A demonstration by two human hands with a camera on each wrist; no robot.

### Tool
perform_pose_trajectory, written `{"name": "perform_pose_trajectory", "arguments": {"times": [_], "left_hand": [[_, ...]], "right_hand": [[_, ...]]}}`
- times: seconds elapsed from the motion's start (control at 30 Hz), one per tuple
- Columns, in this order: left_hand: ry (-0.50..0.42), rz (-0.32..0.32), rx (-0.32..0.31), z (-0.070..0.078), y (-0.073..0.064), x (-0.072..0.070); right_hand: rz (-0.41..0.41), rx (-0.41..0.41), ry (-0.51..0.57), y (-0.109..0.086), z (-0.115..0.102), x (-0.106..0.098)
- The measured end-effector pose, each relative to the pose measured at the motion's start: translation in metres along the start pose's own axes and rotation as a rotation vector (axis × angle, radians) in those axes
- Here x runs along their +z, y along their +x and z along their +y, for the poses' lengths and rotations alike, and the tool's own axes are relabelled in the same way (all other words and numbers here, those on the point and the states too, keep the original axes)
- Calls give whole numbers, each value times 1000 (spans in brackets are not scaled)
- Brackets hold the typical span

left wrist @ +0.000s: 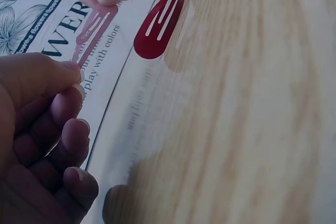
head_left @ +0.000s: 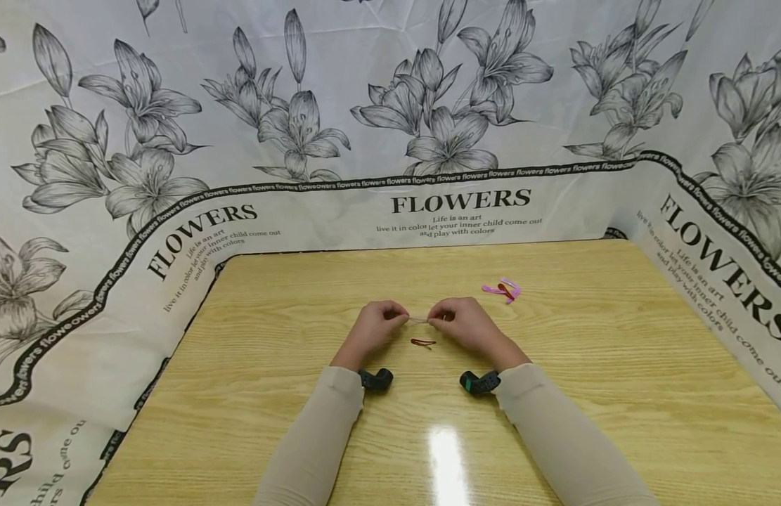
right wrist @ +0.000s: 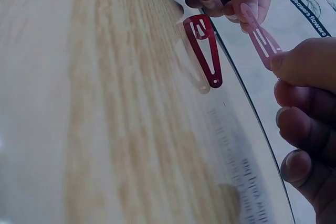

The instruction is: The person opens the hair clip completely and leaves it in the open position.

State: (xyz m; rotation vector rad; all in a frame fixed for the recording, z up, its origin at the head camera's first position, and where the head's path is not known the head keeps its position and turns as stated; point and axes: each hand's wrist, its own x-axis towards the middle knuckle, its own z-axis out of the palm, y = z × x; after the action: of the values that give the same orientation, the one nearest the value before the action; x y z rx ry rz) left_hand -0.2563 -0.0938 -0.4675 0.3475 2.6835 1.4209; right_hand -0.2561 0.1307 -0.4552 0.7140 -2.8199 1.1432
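Note:
A pale pink snap hair clip (left wrist: 95,30) is stretched between my two hands above the table. My left hand (head_left: 375,327) pinches one end with thumb and forefinger. The opposite end is pinched by my right hand (head_left: 471,327), as the right wrist view shows with the pink clip (right wrist: 264,41) between the fingertips. Just below and nearer me on the tabletop lies a red snap hair clip (head_left: 422,342), its narrow frame sprung apart in the right wrist view. Neither hand touches this red clip (left wrist: 152,44).
Beyond my right hand, a small heap of pink and red hair clips (head_left: 507,291) lies on the wooden table (head_left: 289,295). A flower-printed cloth (head_left: 339,211) stands as a wall along the back and both sides. Dark wrist devices (head_left: 377,379) sit on both wrists.

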Motion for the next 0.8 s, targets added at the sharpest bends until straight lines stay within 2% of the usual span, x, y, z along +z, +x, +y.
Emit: {"name": "perform_pose_trajectory", "arguments": {"times": [0.27, 0.47, 0.8], "left_hand": [[12, 1, 5, -2, 0, 3], [73, 6, 36, 3, -1, 4], [149, -2, 42, 10, -5, 6]], "right_hand": [[-11, -18, -12, 0, 2, 2], [-15, -23, -34, 0, 4, 3], [-41, -30, -51, 0, 7, 4]]}}
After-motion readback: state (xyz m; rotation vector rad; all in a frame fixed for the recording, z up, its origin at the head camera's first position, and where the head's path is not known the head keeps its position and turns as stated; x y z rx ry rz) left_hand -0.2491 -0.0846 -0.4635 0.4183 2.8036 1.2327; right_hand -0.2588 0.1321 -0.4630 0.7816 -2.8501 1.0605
